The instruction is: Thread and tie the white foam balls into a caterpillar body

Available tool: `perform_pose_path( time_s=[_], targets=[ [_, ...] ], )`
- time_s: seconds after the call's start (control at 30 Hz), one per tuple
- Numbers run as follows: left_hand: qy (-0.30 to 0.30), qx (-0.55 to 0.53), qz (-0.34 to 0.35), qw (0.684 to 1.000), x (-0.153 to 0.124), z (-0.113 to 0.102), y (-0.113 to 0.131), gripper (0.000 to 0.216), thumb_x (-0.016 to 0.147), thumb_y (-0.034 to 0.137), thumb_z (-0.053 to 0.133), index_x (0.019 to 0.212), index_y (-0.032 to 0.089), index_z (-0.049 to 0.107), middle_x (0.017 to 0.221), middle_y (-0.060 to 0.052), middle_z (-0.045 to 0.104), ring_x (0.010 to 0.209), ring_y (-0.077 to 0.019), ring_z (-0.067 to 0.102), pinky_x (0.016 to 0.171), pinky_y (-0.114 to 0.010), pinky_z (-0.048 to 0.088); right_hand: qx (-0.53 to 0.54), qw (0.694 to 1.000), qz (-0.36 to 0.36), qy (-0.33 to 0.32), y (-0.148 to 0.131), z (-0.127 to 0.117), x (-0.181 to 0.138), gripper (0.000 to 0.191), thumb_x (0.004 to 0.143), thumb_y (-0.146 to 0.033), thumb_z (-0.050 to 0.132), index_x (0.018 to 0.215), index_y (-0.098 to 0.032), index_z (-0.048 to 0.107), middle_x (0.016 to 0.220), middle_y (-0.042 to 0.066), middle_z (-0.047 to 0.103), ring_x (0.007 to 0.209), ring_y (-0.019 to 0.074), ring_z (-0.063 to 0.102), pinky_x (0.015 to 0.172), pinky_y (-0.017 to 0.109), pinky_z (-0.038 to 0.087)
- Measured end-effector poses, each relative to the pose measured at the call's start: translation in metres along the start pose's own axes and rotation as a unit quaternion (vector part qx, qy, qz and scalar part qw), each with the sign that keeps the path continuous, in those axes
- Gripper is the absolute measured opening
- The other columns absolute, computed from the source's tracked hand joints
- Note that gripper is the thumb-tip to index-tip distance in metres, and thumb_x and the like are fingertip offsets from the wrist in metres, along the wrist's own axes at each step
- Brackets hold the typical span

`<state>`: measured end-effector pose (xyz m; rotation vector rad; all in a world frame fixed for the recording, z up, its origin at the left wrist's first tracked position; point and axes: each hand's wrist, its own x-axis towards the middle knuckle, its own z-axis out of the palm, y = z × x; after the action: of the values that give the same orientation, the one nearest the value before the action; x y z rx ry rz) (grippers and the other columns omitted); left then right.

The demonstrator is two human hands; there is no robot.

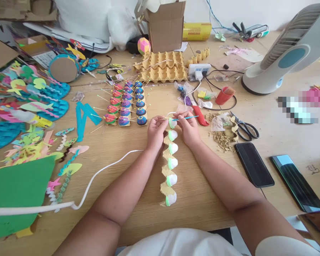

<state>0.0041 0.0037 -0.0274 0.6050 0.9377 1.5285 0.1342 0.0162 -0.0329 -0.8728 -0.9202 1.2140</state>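
A strip of egg-carton cups (166, 171) stretches across the table between my forearms, its cups topped with white and edged in light green. My left hand (157, 131) is closed at the strip's far end, fingertips pinching beside the farthest cup. In my right hand (189, 129) is a thin blue modelling tool (190, 117), its inner end near that same cup. The fingers of both hands partly cover this cup. Beyond my left hand stand three rows of painted cups, red (113, 110), purple (125, 103) and blue (140, 102), with pin-like sticks poking out.
At the right lie black scissors (246, 128), two phones (254, 164) and a white fan (280, 53). A red-handled tool (200, 115) rests beyond my right hand. Paper cutouts and green card (18, 195) cover the left side. A white cable (106, 166) crosses near my left forearm.
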Motion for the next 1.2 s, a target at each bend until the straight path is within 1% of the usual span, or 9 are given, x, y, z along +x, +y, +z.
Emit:
perform_pose_path(
  time_s=[0.13, 0.27, 0.4, 0.5, 0.73, 0.87, 1.0, 1.1, 1.2],
  targets=[
    [-0.002, 0.022, 0.002, 1.000, 0.0006, -0.0010, -0.0009, 0.049, 0.069, 0.032, 0.104, 0.099, 0.022, 0.066, 0.079, 0.003, 0.079, 0.061, -0.0096, 0.067, 0.060, -0.020, 0.045, -0.004, 1.000, -0.009, -0.008, 0.0026, 0.0015, 0.0002, 0.051, 0.082, -0.064, 0.089, 0.083, -0.027, 0.054, 0.109, 0.002, 0.078, 0.100, 0.0189, 0.071, 0.100, 0.037, 0.059],
    [-0.008, 0.026, 0.012, 1.000, 0.0013, 0.0006, -0.0017, 0.046, 0.068, 0.029, 0.102, 0.096, 0.021, 0.068, 0.076, 0.003, 0.078, 0.065, -0.0106, 0.070, 0.063, -0.020, 0.049, -0.015, 1.000, -0.020, -0.017, 0.0050, 0.0019, -0.0002, 0.047, 0.086, -0.062, 0.085, 0.084, -0.027, 0.054, 0.106, 0.003, 0.077, 0.103, 0.0200, 0.070, 0.103, 0.038, 0.057],
    [-0.017, 0.022, 0.015, 1.000, -0.0004, 0.0018, -0.0015, 0.052, 0.061, 0.031, 0.106, 0.096, 0.021, 0.069, 0.073, 0.004, 0.077, 0.058, -0.0083, 0.064, 0.056, -0.018, 0.044, -0.005, 1.000, -0.011, -0.014, 0.0046, 0.0014, -0.0010, 0.041, 0.086, -0.056, 0.085, 0.084, -0.027, 0.056, 0.105, 0.003, 0.078, 0.102, 0.0195, 0.069, 0.101, 0.036, 0.056],
    [-0.026, 0.023, 0.003, 0.999, -0.0037, 0.0024, -0.0007, 0.056, 0.059, 0.037, 0.109, 0.096, 0.021, 0.069, 0.075, 0.004, 0.076, 0.059, -0.0090, 0.065, 0.053, -0.018, 0.043, 0.000, 1.000, -0.001, -0.010, 0.0040, 0.0009, -0.0012, 0.039, 0.085, -0.053, 0.085, 0.083, -0.026, 0.056, 0.105, 0.003, 0.079, 0.098, 0.0189, 0.068, 0.098, 0.035, 0.056],
    [-0.032, 0.030, -0.001, 0.999, -0.0075, 0.0032, 0.0011, 0.058, 0.059, 0.041, 0.111, 0.095, 0.022, 0.069, 0.073, 0.004, 0.073, 0.053, -0.0067, 0.056, 0.045, -0.018, 0.032, -0.010, 1.000, 0.005, 0.001, 0.0065, -0.0009, 0.0004, 0.042, 0.086, -0.056, 0.083, 0.083, -0.027, 0.052, 0.108, 0.004, 0.080, 0.096, 0.0190, 0.067, 0.094, 0.034, 0.055],
    [-0.027, 0.036, 0.004, 0.999, -0.0053, 0.0021, 0.0010, 0.062, 0.055, 0.044, 0.110, 0.095, 0.021, 0.069, 0.074, 0.005, 0.074, 0.056, -0.0075, 0.059, 0.048, -0.018, 0.038, 0.024, 0.999, 0.021, 0.003, 0.0058, -0.0004, 0.0010, 0.042, 0.083, -0.054, 0.085, 0.082, -0.027, 0.054, 0.102, 0.002, 0.081, 0.098, 0.0190, 0.070, 0.095, 0.034, 0.055],
    [-0.027, 0.040, 0.010, 0.999, -0.0033, 0.0019, 0.0008, 0.057, 0.057, 0.038, 0.106, 0.095, 0.022, 0.067, 0.074, 0.006, 0.074, 0.059, -0.0074, 0.062, 0.053, -0.018, 0.043, 0.027, 0.999, 0.019, 0.004, 0.0034, 0.0008, -0.0002, 0.038, 0.085, -0.052, 0.086, 0.082, -0.027, 0.056, 0.098, 0.000, 0.082, 0.100, 0.0195, 0.073, 0.095, 0.034, 0.056],
    [-0.021, 0.035, 0.007, 0.999, -0.0030, 0.0027, 0.0011, 0.056, 0.057, 0.037, 0.104, 0.096, 0.021, 0.066, 0.072, 0.006, 0.072, 0.056, -0.0070, 0.059, 0.050, -0.018, 0.040, 0.023, 1.000, 0.012, 0.005, 0.0025, 0.0012, -0.0001, 0.038, 0.084, -0.051, 0.087, 0.082, -0.028, 0.056, 0.097, -0.001, 0.082, 0.099, 0.0195, 0.074, 0.093, 0.034, 0.057],
    [-0.023, 0.029, -0.002, 0.999, -0.0035, 0.0038, 0.0018, 0.054, 0.059, 0.035, 0.103, 0.095, 0.021, 0.065, 0.070, 0.007, 0.071, 0.054, -0.0064, 0.057, 0.049, -0.017, 0.037, 0.027, 0.999, 0.014, 0.013, 0.0027, 0.0014, 0.0018, 0.040, 0.081, -0.050, 0.089, 0.081, -0.027, 0.056, 0.095, -0.001, 0.082, 0.094, 0.0177, 0.073, 0.086, 0.031, 0.057]
  ],
)
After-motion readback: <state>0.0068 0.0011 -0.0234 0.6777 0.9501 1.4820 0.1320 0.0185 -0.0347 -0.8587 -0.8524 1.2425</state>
